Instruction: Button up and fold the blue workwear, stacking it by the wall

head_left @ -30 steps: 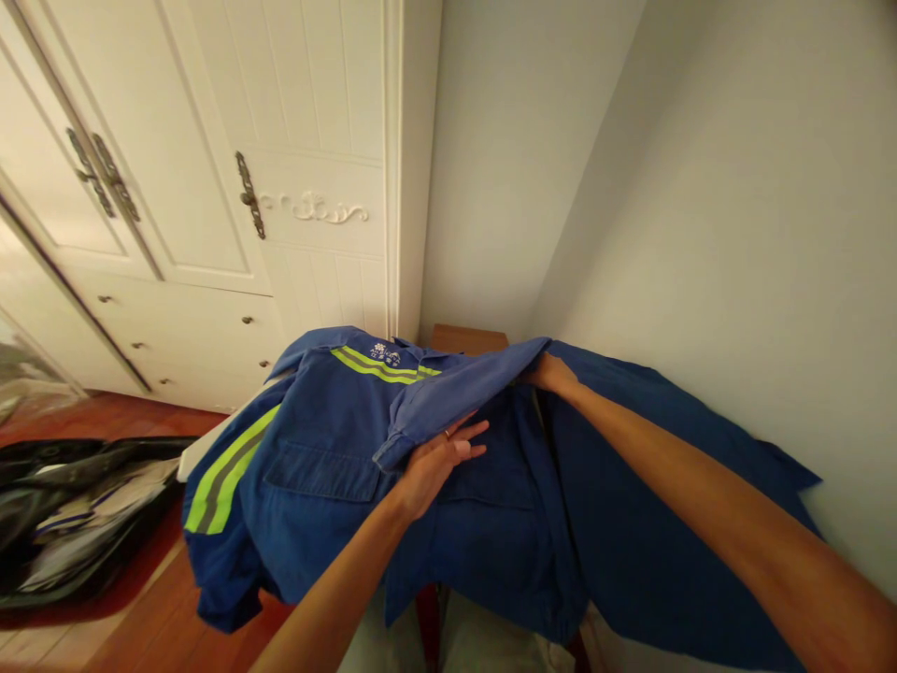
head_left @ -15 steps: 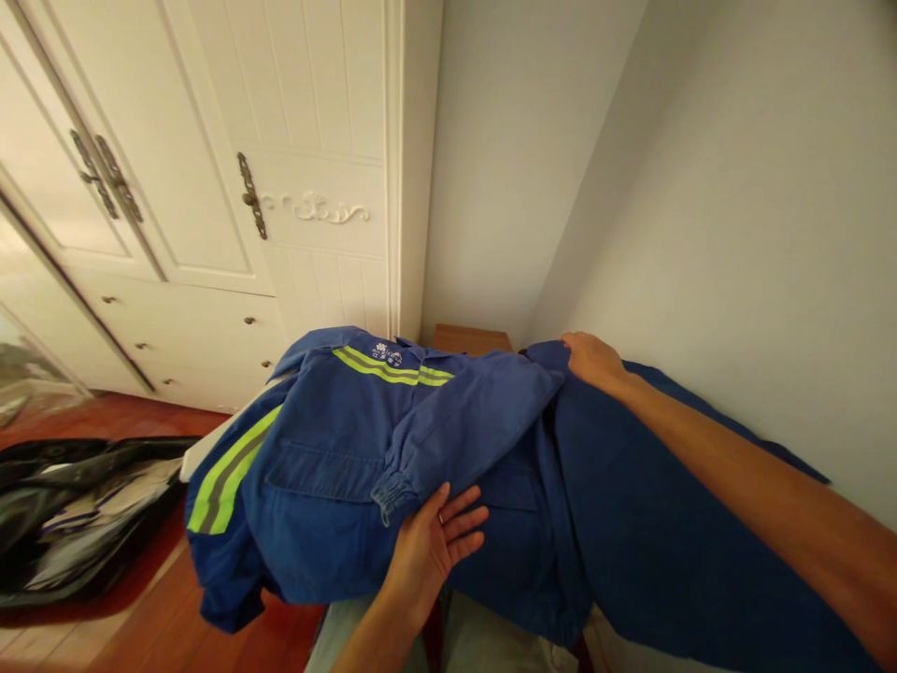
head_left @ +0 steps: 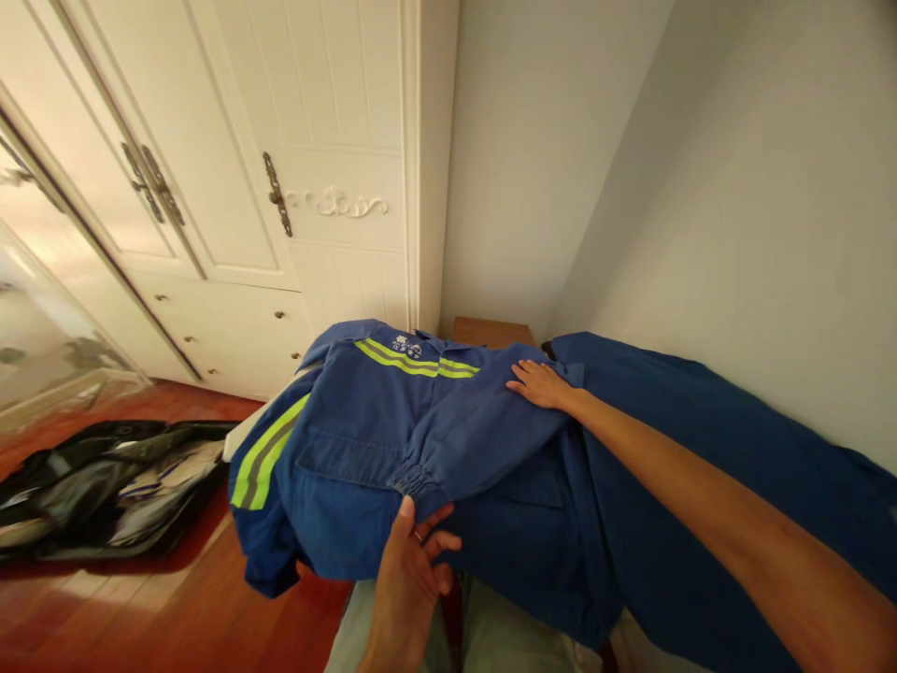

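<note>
A blue work jacket [head_left: 350, 486] with yellow-green and grey reflective stripes lies spread in front of me, white lettering on its chest. One sleeve [head_left: 483, 439] is folded across the front, with its gathered cuff toward the middle. My left hand [head_left: 413, 570] has that cuff between thumb and fingers; the fingers are loosely curled. Flat on the upper part of the folded sleeve rests my right hand [head_left: 541, 383], fingers stretched out. Another large spread of dark blue cloth [head_left: 673, 449] lies to the right, partly behind my right forearm.
White wardrobe doors and drawers [head_left: 245, 299] stand at the left. An open black suitcase [head_left: 119, 495] with clothes in it lies on the reddish wooden floor [head_left: 210, 598]. Behind the jacket is a brown box-like object [head_left: 491, 331], near the grey wall [head_left: 757, 234].
My right hand has moved left from the dark blue cloth onto the folded sleeve and flattened. My left hand has gone from spread fingers beside the cuff to holding it. The view has turned slightly left.
</note>
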### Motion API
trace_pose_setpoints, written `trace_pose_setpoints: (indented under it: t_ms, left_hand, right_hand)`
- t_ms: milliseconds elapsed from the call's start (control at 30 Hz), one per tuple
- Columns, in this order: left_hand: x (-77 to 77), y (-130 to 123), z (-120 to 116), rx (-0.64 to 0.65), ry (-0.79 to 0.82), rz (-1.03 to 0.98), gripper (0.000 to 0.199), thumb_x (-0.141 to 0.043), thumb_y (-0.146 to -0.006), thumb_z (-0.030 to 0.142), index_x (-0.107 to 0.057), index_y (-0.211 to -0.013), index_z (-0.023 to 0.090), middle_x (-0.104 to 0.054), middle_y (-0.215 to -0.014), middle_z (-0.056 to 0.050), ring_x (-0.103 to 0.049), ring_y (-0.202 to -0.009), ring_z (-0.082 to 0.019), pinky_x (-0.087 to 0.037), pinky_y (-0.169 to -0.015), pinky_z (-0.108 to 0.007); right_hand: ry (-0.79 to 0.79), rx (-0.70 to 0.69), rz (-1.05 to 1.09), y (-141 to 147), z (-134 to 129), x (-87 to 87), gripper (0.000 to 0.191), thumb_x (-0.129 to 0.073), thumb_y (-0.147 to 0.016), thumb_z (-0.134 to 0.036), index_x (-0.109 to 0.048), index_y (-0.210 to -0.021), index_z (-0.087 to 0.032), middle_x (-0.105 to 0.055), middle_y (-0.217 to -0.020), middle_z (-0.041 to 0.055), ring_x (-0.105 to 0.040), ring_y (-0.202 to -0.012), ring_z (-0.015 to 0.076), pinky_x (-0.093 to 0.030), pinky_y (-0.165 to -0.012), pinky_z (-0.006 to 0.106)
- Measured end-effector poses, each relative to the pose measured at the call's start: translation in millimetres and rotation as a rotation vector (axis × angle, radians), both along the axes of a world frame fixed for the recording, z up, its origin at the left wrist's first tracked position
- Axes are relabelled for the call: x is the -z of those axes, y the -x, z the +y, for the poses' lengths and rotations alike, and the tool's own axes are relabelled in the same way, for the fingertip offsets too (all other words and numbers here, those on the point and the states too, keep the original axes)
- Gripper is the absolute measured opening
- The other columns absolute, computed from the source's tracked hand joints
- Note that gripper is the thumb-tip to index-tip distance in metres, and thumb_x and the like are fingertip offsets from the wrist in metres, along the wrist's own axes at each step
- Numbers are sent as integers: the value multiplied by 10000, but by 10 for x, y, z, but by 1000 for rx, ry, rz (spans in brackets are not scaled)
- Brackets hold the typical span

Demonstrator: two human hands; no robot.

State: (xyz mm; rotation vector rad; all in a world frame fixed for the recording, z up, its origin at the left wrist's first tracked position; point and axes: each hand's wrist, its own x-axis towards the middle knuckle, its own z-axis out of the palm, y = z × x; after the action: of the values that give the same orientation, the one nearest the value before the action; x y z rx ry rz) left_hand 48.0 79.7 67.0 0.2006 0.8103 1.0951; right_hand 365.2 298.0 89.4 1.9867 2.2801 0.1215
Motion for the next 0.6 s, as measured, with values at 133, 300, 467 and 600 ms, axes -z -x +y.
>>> trace_pose_setpoints:
  t_ms: [133,300,467,600]
  left_hand:
    - [-83,207,178,-47,70,-27,413,-626,-855,593,-535,-907,194,-640,-753,-3,-621,-497,-127,-299,-298,-158]
    - [-18,167,201,-118,5,278,443,-858,-607,364,-465,-739,208,-463,-466,92,-394,-327,-51,-220,-302,-131]
    - [457,114,-51,-73,-157,540,354,-807,-664,505,-575,-735,246,-518,-412,39,-425,-343,-88,-289,-364,-175]
    - [820,92,-70,-54,-45,535,428,-819,-551,618,-538,-629,305,-441,-329,24,-374,-275,-137,-216,-337,-220]
  right_hand:
    - [40,10,-7,-37,23,178,707,-245,-1016,-576,-417,-1530,-122,-358,-1562,166,-324,-1477,326,-304,-1201,511]
    - [-43,-13,-18,5,-47,65,735,-294,-1008,-581,-360,-1554,-93,-258,-1605,182,-251,-1505,332,-241,-1230,488]
    - [-112,73,-49,-26,-78,-61,708,-286,-1020,-563,-377,-1536,-87,-201,-1621,199,-176,-1522,338,-167,-1231,525]
    - [-5,146,-36,-66,-3,-50,687,-281,-1020,-572,-466,-1483,-100,-370,-1544,212,-345,-1456,338,-297,-1170,534]
